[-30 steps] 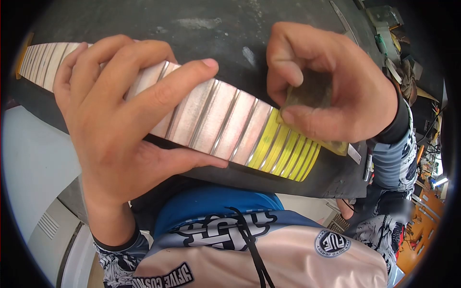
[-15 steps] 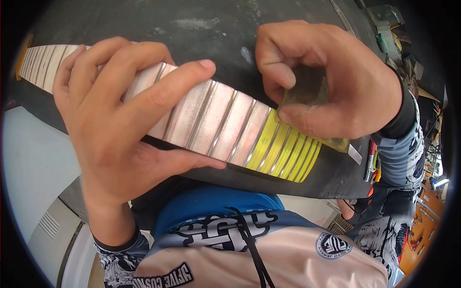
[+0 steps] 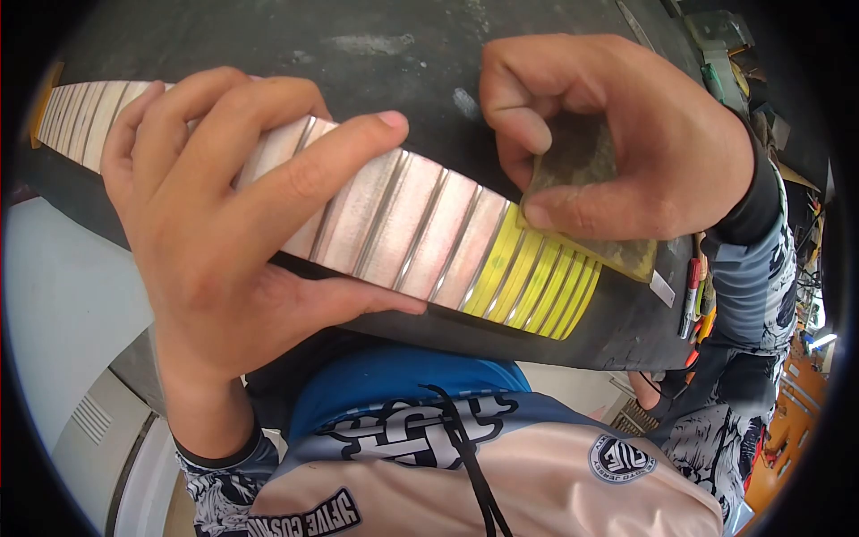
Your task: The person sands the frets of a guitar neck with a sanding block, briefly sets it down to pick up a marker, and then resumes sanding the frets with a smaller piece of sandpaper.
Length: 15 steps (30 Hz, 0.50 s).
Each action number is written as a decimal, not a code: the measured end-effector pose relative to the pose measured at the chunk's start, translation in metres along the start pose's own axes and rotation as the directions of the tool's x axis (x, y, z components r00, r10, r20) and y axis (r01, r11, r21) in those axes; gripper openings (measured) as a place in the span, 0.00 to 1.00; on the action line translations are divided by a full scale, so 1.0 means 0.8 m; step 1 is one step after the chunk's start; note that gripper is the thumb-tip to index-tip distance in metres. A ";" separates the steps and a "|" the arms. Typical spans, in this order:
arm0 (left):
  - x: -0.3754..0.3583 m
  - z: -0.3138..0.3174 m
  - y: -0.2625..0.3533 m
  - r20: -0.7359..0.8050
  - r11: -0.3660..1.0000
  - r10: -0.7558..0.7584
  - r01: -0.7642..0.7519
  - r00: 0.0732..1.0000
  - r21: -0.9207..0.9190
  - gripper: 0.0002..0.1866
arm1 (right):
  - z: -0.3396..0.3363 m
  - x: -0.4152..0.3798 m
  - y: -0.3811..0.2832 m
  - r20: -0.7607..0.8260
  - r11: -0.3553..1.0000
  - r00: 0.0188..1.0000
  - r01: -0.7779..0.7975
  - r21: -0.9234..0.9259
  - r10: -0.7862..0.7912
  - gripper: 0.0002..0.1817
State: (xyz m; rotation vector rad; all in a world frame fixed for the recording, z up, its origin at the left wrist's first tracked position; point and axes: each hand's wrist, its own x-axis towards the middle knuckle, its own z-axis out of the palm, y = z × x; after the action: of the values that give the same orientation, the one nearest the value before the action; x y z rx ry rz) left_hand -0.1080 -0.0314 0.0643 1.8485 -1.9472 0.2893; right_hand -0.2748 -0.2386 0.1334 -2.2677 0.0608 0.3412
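Note:
A guitar neck [image 3: 412, 224] lies across the dark bench, its metal frets bare between strips of pale masking. Bright yellow strips [image 3: 537, 277] cover the gaps between the closely spaced frets at its right end. My left hand [image 3: 206, 242] is wrapped over the neck, thumb along the near edge and fingers across the top and far side. In my right hand [image 3: 644, 152] a translucent yellowish flat piece [image 3: 626, 255] is pinched between thumb and curled fingers. Its edge sits right at the far side of the yellow-masked frets, and my palm hides part of it.
The dark bench top [image 3: 385, 72] has pale scuffs. A small white rectangle [image 3: 662, 288] lies just past the neck's right end. Markers [image 3: 692, 286] stand close by at the bench edge. Assorted items line the far right, with an orange tool board [image 3: 787, 421] below.
My right hand has turned slightly, and more of the yellowish piece shows past the far edge of the neck. The neck and my left hand have shifted very slightly right.

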 end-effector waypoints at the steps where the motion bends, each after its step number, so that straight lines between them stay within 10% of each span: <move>1: 0.000 0.000 0.000 0.000 1.000 -0.001 0.001 1.000 0.001 0.48 | -0.002 0.002 -0.003 0.027 0.998 0.999 0.036 -0.047 -0.035 0.16; 8: -0.001 0.000 -0.001 0.019 1.000 -0.010 0.010 1.000 0.006 0.48 | 0.017 0.000 0.014 -0.136 0.985 0.991 0.038 0.166 -0.016 0.17; 15: -0.003 0.000 -0.003 0.005 1.000 -0.005 0.005 1.000 -0.002 0.47 | 0.000 0.009 0.017 0.009 0.984 0.987 0.162 -0.077 -0.162 0.17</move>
State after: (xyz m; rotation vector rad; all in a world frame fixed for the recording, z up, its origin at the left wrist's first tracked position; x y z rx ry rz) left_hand -0.1058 -0.0297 0.0632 1.8539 -1.9450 0.2815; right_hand -0.2698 -0.2466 0.1214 -2.3305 -0.1399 0.2644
